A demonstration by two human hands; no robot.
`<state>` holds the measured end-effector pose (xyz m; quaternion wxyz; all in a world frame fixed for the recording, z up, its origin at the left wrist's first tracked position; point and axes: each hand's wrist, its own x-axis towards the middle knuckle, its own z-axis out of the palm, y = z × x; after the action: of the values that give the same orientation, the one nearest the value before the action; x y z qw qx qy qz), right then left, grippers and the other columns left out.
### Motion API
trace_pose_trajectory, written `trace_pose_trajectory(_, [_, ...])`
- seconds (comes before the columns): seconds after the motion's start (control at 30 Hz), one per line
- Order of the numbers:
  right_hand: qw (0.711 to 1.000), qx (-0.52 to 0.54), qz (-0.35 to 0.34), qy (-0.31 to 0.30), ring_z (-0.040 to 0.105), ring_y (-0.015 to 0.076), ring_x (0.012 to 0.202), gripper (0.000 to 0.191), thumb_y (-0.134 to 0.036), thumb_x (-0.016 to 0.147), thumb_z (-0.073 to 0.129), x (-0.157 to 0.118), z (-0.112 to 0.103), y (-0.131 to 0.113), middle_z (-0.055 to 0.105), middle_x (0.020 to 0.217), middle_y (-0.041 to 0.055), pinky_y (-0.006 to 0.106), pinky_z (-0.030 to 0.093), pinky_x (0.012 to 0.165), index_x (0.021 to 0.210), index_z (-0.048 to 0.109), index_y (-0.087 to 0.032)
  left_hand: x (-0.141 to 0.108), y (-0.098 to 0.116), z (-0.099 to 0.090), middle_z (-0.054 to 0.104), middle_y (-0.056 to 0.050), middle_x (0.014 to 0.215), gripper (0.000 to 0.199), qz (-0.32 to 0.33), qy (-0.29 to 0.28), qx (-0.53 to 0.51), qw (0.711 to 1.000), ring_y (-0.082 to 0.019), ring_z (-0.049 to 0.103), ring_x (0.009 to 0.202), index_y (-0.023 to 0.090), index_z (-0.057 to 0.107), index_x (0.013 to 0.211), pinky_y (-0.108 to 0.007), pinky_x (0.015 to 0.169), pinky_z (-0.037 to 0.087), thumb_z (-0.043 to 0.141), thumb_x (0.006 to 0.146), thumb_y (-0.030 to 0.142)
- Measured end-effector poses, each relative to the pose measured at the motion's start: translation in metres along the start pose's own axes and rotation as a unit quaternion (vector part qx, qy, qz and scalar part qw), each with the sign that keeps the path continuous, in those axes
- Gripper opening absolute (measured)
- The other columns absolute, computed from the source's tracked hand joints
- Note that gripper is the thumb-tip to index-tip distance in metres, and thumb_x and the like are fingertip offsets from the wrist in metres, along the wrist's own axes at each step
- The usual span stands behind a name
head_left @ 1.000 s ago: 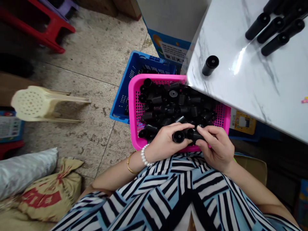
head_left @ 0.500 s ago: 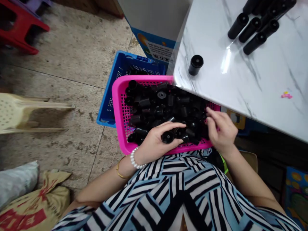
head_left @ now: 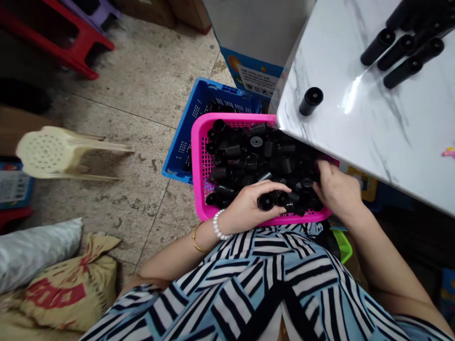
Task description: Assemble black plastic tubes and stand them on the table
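A pink basket (head_left: pixel 199 166) holds many black cylindrical parts (head_left: pixel 232 151). My left hand (head_left: pixel 254 201) is over the basket's near side, thumb and fingers curved around two black cylinders (head_left: pixel 265 201) with round ends up. At the basket's right end my right hand (head_left: pixel 336 187) reaches down among the parts. Its fingertips are hidden, and so is anything they may hold. One black cylinder (head_left: pixel 311 101) stands alone near the corner of the white marbled table (head_left: pixel 348 137).
Several black cylinders (head_left: pixel 403 71) stand grouped at the table's back. A blue crate (head_left: pixel 181 142) lies beneath the basket, beside a large box (head_left: pixel 256 71). On the floor are a cream stool (head_left: pixel 44 151), a red stool (head_left: pixel 83 45) and a tan sack (head_left: pixel 71 289).
The view has shifted, so everything sits further right. My right hand has reached deeper among the black parts, hiding its fingertips. My left hand keeps its hold on two cylinders.
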<state>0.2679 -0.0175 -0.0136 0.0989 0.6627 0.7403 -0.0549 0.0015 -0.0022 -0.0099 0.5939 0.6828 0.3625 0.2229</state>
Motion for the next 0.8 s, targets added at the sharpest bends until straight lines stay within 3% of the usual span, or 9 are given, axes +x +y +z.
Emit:
trace_pose_trajectory(0.07, [0.989, 0.098, 0.001, 0.114, 0.067, 0.0252, 0.091, 0.05, -0.033, 0.096, 0.061, -0.021, -0.008, 0.003, 0.066, 0.114, 0.0145, 0.034, 0.055, 0.071, 0.142, 0.057, -0.015, 0.0, -0.001, 0.0, 0.074, -0.006, 0.118, 0.036, 0.003, 0.002, 0.001, 1.0, -0.018, 0.07, 0.108, 0.02, 0.07, 0.125, -0.032, 0.099, 0.054, 0.074, 0.091, 0.028])
trace_pose_trajectory(0.13, [0.955, 0.232, -0.002, 0.184, 0.063, 0.0225, 0.092, 0.053, -0.033, 0.096, 0.064, -0.038, -0.018, -0.001, 0.062, 0.111, 0.0108, 0.036, 0.057, 0.078, 0.147, 0.057, -0.021, 0.0, -0.001, 0.001, 0.074, -0.006, 0.115, 0.035, 0.009, 0.002, 0.002, 1.0, -0.017, 0.07, 0.104, 0.02, 0.07, 0.125, -0.031, 0.097, 0.055, 0.074, 0.091, 0.027])
trace_pose_trajectory(0.2, [0.918, 0.351, -0.038, 0.183, 0.061, 0.0206, 0.092, 0.056, -0.028, 0.096, 0.066, -0.046, -0.028, -0.015, 0.058, 0.107, 0.0079, 0.037, 0.057, 0.081, 0.151, 0.056, -0.026, 0.002, -0.001, 0.002, 0.074, -0.006, 0.112, 0.035, 0.017, 0.002, 0.002, 1.0, -0.017, 0.07, 0.101, 0.02, 0.07, 0.124, -0.031, 0.094, 0.055, 0.074, 0.09, 0.026])
trace_pose_trajectory(0.27, [0.897, 0.404, -0.105, 0.149, 0.061, 0.0198, 0.096, 0.051, -0.023, 0.095, 0.065, -0.045, -0.036, -0.032, 0.055, 0.109, 0.0079, 0.037, 0.058, 0.084, 0.146, 0.06, -0.027, 0.003, -0.001, 0.004, 0.074, -0.006, 0.11, 0.035, 0.025, 0.003, 0.008, 1.0, -0.017, 0.07, 0.099, 0.02, 0.07, 0.124, -0.03, 0.091, 0.056, 0.075, 0.089, 0.025])
trace_pose_trajectory(0.37, [0.888, 0.404, -0.189, 0.108, 0.065, 0.0177, 0.098, 0.031, -0.018, 0.095, 0.065, -0.036, -0.043, -0.052, 0.058, 0.118, 0.0099, 0.034, 0.059, 0.084, 0.125, 0.069, -0.023, 0.003, -0.002, 0.005, 0.073, -0.007, 0.107, 0.034, 0.03, 0.018, 0.025, 0.999, -0.018, 0.07, 0.099, 0.017, 0.07, 0.121, -0.03, 0.09, 0.056, 0.074, 0.088, 0.022])
trace_pose_trajectory(0.43, [0.881, 0.417, -0.201, 0.098, 0.069, 0.018, 0.099, 0.021, -0.015, 0.093, 0.068, -0.031, -0.047, -0.055, 0.065, 0.117, 0.0092, 0.033, 0.061, 0.085, 0.113, 0.069, -0.022, 0.002, -0.002, 0.004, 0.073, -0.007, 0.106, 0.032, 0.029, 0.03, 0.03, 0.999, -0.018, 0.07, 0.098, 0.017, 0.07, 0.119, -0.03, 0.09, 0.055, 0.074, 0.088, 0.022])
trace_pose_trajectory(0.57, [0.815, 0.521, -0.17, 0.19, 0.073, 0.0283, 0.111, 0.023, -0.015, 0.085, 0.078, -0.026, -0.046, -0.052, 0.076, 0.112, 0.0077, 0.051, 0.06, 0.1, 0.105, 0.07, -0.024, 0.001, -0.004, 0.002, 0.074, -0.007, 0.109, 0.035, 0.023, 0.026, 0.017, 0.999, -0.019, 0.07, 0.1, 0.019, 0.071, 0.121, -0.031, 0.092, 0.056, 0.075, 0.088, 0.026])
trace_pose_trajectory(0.67, [0.788, 0.547, -0.168, 0.227, 0.075, 0.0307, 0.111, 0.035, -0.018, 0.084, 0.08, -0.023, -0.031, -0.059, 0.078, 0.111, 0.0079, 0.062, 0.056, 0.107, 0.116, 0.068, -0.024, 0.002, -0.005, 0.002, 0.074, -0.009, 0.11, 0.039, 0.026, 0.018, 0.007, 0.999, -0.021, 0.071, 0.101, 0.016, 0.07, 0.124, -0.032, 0.093, 0.056, 0.076, 0.087, 0.029])
trace_pose_trajectory(0.8, [0.808, 0.502, -0.207, 0.227, 0.075, 0.0278, 0.112, 0.061, -0.014, 0.085, 0.078, -0.017, -0.018, -0.07, 0.077, 0.121, 0.0091, 0.062, 0.05, 0.114, 0.141, 0.059, -0.024, 0.004, -0.009, 0.005, 0.074, -0.012, 0.115, 0.042, 0.043, 0.018, -0.02, 0.999, -0.025, 0.072, 0.106, 0.015, 0.07, 0.123, -0.036, 0.097, 0.056, 0.078, 0.087, 0.033])
